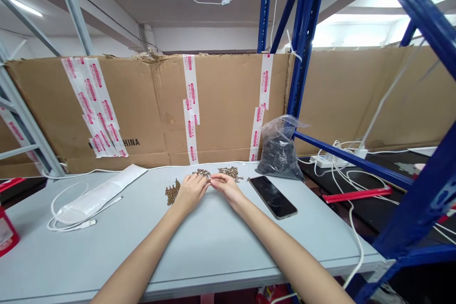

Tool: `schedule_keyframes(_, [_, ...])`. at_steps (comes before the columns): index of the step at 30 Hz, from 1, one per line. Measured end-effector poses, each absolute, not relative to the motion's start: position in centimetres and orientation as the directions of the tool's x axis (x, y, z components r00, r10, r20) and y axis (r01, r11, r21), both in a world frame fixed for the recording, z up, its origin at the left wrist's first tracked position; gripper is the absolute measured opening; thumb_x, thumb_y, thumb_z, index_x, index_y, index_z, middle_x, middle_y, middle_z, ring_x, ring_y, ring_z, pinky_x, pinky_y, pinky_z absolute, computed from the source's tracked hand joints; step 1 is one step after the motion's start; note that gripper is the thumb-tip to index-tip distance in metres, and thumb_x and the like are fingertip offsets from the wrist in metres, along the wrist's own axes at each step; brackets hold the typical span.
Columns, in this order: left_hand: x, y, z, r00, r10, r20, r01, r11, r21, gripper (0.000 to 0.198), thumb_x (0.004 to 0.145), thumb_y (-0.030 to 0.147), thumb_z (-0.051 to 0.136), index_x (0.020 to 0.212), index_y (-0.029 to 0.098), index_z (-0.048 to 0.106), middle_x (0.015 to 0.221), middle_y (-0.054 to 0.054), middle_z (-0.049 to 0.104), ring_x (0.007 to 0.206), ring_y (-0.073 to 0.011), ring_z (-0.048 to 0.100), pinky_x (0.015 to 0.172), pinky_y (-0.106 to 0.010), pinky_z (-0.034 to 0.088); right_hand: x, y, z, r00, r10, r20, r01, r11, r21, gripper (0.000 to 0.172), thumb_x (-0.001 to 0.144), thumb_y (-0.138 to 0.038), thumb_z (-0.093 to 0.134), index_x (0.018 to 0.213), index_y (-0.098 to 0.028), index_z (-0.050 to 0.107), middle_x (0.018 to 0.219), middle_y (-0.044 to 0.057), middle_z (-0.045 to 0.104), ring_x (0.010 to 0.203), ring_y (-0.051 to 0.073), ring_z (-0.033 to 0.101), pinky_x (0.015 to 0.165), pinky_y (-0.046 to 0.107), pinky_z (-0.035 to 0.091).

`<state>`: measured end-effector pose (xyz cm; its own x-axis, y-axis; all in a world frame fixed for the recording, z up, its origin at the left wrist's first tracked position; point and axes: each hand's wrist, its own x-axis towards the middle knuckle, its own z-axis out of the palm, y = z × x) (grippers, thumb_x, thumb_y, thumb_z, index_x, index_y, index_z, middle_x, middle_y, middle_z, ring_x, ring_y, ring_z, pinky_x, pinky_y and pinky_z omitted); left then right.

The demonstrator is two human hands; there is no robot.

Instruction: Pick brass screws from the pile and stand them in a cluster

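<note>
The left hand (191, 192) and right hand (226, 187) sit close together just above a pale grey counter (221, 256), fingertips meeting; whether they pinch a small piece, I cannot tell. Loose brass-coloured metal parts (230, 173) lie on the counter in three clusters: one just left of the left hand, one just beyond the fingertips, one beyond the right hand. A black smartphone (272, 197) lies to the right, near a clear plastic bag (280, 152) of dark parts. A white cable (67, 213) curls around a white packet (98, 194) at the left
</note>
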<state>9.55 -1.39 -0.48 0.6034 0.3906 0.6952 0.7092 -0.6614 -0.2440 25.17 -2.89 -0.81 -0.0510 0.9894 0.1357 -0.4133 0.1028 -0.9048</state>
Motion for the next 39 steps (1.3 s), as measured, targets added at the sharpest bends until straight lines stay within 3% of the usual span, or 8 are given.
schedule_keyframes(5, [9.3,-1.1,-0.5,0.644,0.333,0.688,0.672,-0.677,-0.301,0.016,0.090,0.023,0.038,0.094,0.017,0.053,0.078,-0.003,0.060,0.074,-0.0157,0.052,0.070,-0.029,0.032,25.4,-2.7,-0.9,-0.072,0.992,0.101,-0.418,0.062,-0.906,0.034,0.042,-0.030,0.080,0.068,-0.016,0.065,0.068,0.002,0.065,0.067,0.015,0.060,0.075,0.030,0.043])
schedule_keyframes(11, [9.4,-1.1,-0.7,0.652,0.339,0.678,0.647,-0.716,-0.263,0.022,0.090,0.014,0.031,0.098,0.017,0.051,0.079,-0.003,0.060,0.073,-0.0134,0.054,0.069,-0.026,0.033,25.5,-2.6,-0.7,-0.090,0.990,0.109,-0.407,0.063,-0.911,0.039,0.041,-0.029,0.081,0.070,-0.017,0.057,0.057,-0.002,0.060,0.058,0.011,0.055,0.067,0.027,0.039])
schedule_keyframes(16, [8.8,-0.9,-0.3,0.758,0.264,0.597,0.608,-0.616,-0.500,0.025,0.085,0.007,0.034,0.098,0.018,0.052,0.069,-0.002,0.053,0.062,-0.0147,0.049,0.063,-0.028,0.030,25.2,-3.1,-0.4,-0.128,0.986,0.108,-0.444,0.040,-0.895,0.047,0.038,-0.027,0.081,0.067,-0.020,0.045,0.053,-0.007,0.051,0.052,0.008,0.047,0.058,0.024,0.033])
schedule_keyframes(19, [8.4,-0.9,-0.2,0.779,0.234,0.582,0.592,-0.580,-0.559,0.023,0.084,0.007,0.036,0.094,0.018,0.052,0.067,-0.002,0.051,0.059,-0.0142,0.046,0.062,-0.028,0.029,25.0,-3.6,-0.1,-0.189,0.976,0.109,-0.440,0.015,-0.898,0.046,0.042,-0.026,0.080,0.066,-0.020,0.041,0.052,-0.009,0.047,0.050,0.006,0.041,0.055,0.022,0.028])
schedule_keyframes(23, [8.2,-0.9,0.0,0.766,0.246,0.594,0.613,-0.560,-0.558,0.017,0.084,0.011,0.037,0.083,0.018,0.052,0.064,-0.001,0.049,0.057,-0.0137,0.045,0.060,-0.029,0.028,24.9,-3.8,0.1,-0.249,0.961,0.117,-0.439,-0.004,-0.898,0.046,0.046,-0.027,0.078,0.064,-0.020,0.037,0.051,-0.009,0.046,0.047,0.004,0.035,0.052,0.022,0.024])
schedule_keyframes(28, [8.0,-0.8,0.2,0.792,0.272,0.547,0.584,-0.600,-0.547,0.025,0.082,0.005,0.035,0.098,0.018,0.050,0.069,-0.001,0.050,0.058,-0.0131,0.046,0.061,-0.027,0.029,25.0,-3.5,-0.1,-0.201,0.974,0.108,-0.438,0.009,-0.899,0.048,0.043,-0.028,0.079,0.065,-0.020,0.038,0.049,-0.010,0.043,0.047,0.004,0.034,0.051,0.022,0.022])
schedule_keyframes(32, [7.9,-0.7,0.1,0.797,0.273,0.538,0.570,-0.633,-0.524,0.030,0.081,0.002,0.031,0.097,0.019,0.050,0.067,-0.001,0.049,0.057,-0.0125,0.045,0.059,-0.027,0.029,25.1,-3.7,0.1,-0.196,0.976,0.098,-0.420,0.007,-0.908,0.048,0.043,-0.026,0.079,0.064,-0.020,0.037,0.049,-0.011,0.041,0.047,0.004,0.035,0.052,0.021,0.024])
schedule_keyframes(39, [8.4,-1.0,0.0,0.706,0.280,0.650,0.639,-0.648,-0.415,0.025,0.090,0.022,0.035,0.071,0.018,0.050,0.061,0.000,0.051,0.055,-0.0117,0.046,0.058,-0.026,0.028,25.2,-3.4,-0.2,-0.215,0.971,0.109,-0.419,0.009,-0.908,0.051,0.041,-0.028,0.080,0.067,-0.021,0.036,0.053,-0.009,0.045,0.049,0.006,0.040,0.052,0.022,0.024])
